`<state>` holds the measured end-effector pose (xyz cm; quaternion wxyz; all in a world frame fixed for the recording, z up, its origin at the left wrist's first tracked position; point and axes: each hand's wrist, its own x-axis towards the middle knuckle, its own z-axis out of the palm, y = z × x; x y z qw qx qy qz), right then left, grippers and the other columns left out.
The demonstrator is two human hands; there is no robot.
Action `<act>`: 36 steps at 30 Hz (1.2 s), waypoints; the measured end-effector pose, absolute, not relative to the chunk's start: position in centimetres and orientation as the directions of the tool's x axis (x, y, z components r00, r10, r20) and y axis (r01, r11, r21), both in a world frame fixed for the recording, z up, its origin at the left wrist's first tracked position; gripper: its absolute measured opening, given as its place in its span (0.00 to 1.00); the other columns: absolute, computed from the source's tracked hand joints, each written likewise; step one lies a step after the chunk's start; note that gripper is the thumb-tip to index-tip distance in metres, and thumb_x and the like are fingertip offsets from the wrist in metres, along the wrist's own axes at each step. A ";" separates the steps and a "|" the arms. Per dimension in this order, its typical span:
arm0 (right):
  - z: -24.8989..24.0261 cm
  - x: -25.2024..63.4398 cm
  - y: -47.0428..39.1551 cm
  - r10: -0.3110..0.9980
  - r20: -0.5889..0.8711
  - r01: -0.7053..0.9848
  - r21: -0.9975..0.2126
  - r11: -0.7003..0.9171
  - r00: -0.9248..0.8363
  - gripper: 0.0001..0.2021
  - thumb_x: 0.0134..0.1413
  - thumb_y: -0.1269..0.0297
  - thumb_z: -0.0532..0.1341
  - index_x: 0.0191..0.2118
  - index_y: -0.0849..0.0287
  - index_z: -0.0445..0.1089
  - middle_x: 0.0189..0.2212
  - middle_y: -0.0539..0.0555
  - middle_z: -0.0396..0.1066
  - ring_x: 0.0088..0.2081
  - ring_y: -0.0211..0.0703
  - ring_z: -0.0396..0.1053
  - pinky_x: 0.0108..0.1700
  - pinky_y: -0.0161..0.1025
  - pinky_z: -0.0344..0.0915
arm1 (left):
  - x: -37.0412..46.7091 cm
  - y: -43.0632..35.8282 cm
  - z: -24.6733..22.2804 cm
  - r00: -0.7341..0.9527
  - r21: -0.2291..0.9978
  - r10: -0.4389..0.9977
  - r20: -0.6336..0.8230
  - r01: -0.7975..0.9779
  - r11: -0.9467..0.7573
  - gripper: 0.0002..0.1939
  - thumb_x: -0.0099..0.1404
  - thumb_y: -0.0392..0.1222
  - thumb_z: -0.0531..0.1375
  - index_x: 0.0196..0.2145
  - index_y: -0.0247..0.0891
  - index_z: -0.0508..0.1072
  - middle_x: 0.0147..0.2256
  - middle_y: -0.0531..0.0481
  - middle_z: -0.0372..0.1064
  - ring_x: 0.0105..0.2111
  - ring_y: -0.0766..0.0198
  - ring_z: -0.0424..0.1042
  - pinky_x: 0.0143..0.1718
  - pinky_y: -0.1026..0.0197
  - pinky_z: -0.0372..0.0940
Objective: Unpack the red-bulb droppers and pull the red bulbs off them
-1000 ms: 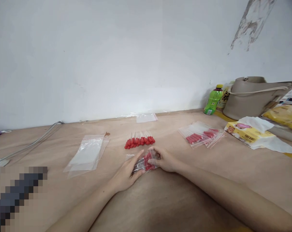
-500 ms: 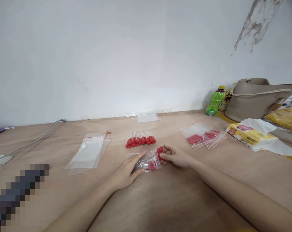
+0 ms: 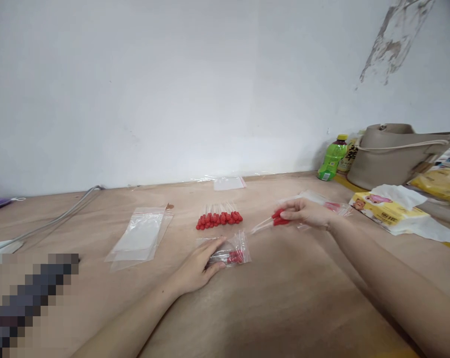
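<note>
My left hand holds a clear zip bag on the table, fingers along its far side and thumb along its near side. Red-handled sticks lie inside that bag. To the right, my right hand pinches a few loose red-handled sticks just above the table. Their thin pale shafts point left. Beyond the left hand lies a row of several more such sticks, red ends toward me. Filled zip bags are partly covered by my right hand.
Flat zip bags lie at left, and another bag rests by the wall. At right are a yellow tissue pack, a green bottle and a grey-beige handbag. A grey cable crosses the left side.
My right hand has moved right, away from the bag's mouth, carrying the red-handled sticks out with their shafts now showing. My left hand stays on the bag.
</note>
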<state>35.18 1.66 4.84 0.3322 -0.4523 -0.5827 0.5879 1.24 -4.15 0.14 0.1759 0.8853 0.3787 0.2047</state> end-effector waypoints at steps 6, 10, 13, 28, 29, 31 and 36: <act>4.9 35.1 2.9 0.929 0.367 0.352 -0.877 0.327 0.051 0.12 0.46 0.59 0.61 0.37 0.58 0.69 0.35 0.55 0.73 0.39 0.46 0.71 0.42 0.45 0.67 | 1.4 -4.2 0.3 0.631 0.468 0.742 0.226 0.598 -0.651 0.25 0.63 0.42 0.52 0.58 0.43 0.52 0.56 0.45 0.55 0.55 0.56 0.56 0.54 0.47 0.55; 1.7 30.8 3.7 0.735 0.668 0.760 -0.414 0.501 -0.121 0.11 0.55 0.67 0.52 0.41 0.58 0.68 0.37 0.56 0.72 0.39 0.45 0.70 0.43 0.44 0.65 | 1.5 -4.2 0.6 0.636 0.456 0.737 0.229 0.598 -0.659 0.25 0.64 0.43 0.52 0.58 0.44 0.52 0.56 0.45 0.55 0.55 0.57 0.55 0.54 0.48 0.55; -0.4 28.1 4.0 0.707 0.662 0.784 -0.290 0.548 -0.249 0.12 0.54 0.71 0.53 0.44 0.60 0.67 0.38 0.58 0.71 0.41 0.46 0.67 0.43 0.43 0.64 | 1.4 -4.1 0.4 0.636 0.454 0.740 0.218 0.605 -0.654 0.25 0.64 0.45 0.51 0.58 0.43 0.52 0.56 0.45 0.55 0.56 0.58 0.55 0.54 0.49 0.54; -2.9 25.7 4.5 0.677 0.602 0.718 -0.233 0.656 -0.423 0.13 0.53 0.72 0.55 0.45 0.59 0.66 0.39 0.56 0.69 0.42 0.43 0.66 0.43 0.41 0.65 | 1.3 -4.3 0.4 0.630 0.461 0.752 0.192 0.619 -0.636 0.24 0.64 0.48 0.50 0.57 0.45 0.53 0.57 0.48 0.54 0.56 0.58 0.54 0.56 0.50 0.53; -2.8 25.8 4.3 0.686 0.603 0.720 -0.250 0.648 -0.407 0.14 0.52 0.71 0.55 0.46 0.59 0.65 0.39 0.57 0.69 0.42 0.44 0.66 0.44 0.41 0.65 | 1.3 -4.3 0.4 0.628 0.462 0.754 0.190 0.621 -0.634 0.24 0.64 0.48 0.50 0.57 0.45 0.54 0.57 0.48 0.55 0.56 0.58 0.54 0.56 0.50 0.53; -2.7 25.9 4.0 0.705 0.611 0.729 -0.286 0.622 -0.362 0.17 0.51 0.68 0.57 0.48 0.61 0.63 0.40 0.58 0.67 0.43 0.45 0.65 0.45 0.43 0.64 | 1.3 -4.3 0.4 0.621 0.466 0.760 0.191 0.624 -0.627 0.24 0.64 0.48 0.50 0.57 0.45 0.53 0.56 0.48 0.55 0.56 0.58 0.55 0.55 0.51 0.54; -2.4 26.4 3.0 0.759 0.637 0.660 -0.513 0.550 -0.137 0.14 0.50 0.62 0.58 0.44 0.60 0.64 0.38 0.58 0.67 0.41 0.46 0.65 0.44 0.45 0.64 | 1.3 -4.4 0.3 0.612 0.466 0.762 0.213 0.622 -0.630 0.26 0.64 0.47 0.51 0.58 0.45 0.51 0.56 0.48 0.55 0.56 0.58 0.55 0.55 0.51 0.54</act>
